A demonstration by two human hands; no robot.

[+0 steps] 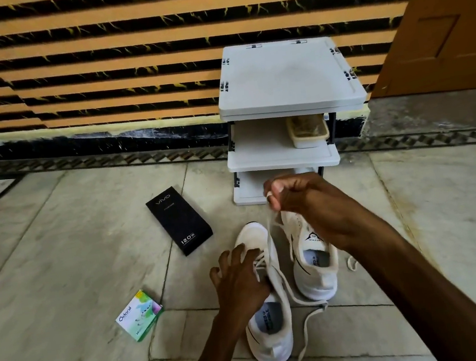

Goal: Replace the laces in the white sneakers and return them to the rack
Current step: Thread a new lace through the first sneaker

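Three shelves make up the white rack (288, 85), which stands against the striped wall at upper centre, probably where the pair goes back. A tan container (308, 133) sits on its middle shelf. Below, at lower centre, two sneakers lie side by side on the stone floor with their toes toward the rack: the nearer sneaker (270, 334) on the left and the farther sneaker (315, 266) on the right.

The left hand (239, 281) lies over the nearer sneaker's laced front. Its fingers are spread and bent around the shoe, seemingly pinning it down against the pull. The right hand (301, 199), raised above the farther sneaker's toe, pinches the lace (272, 235) between thumb and fingertips and holds it taut from the eyelets. The lace's loose tail trails toward lower right.

A black box (179, 219) and a small green box (139, 316) lie left of the shoes. I cannot tell what is in them.
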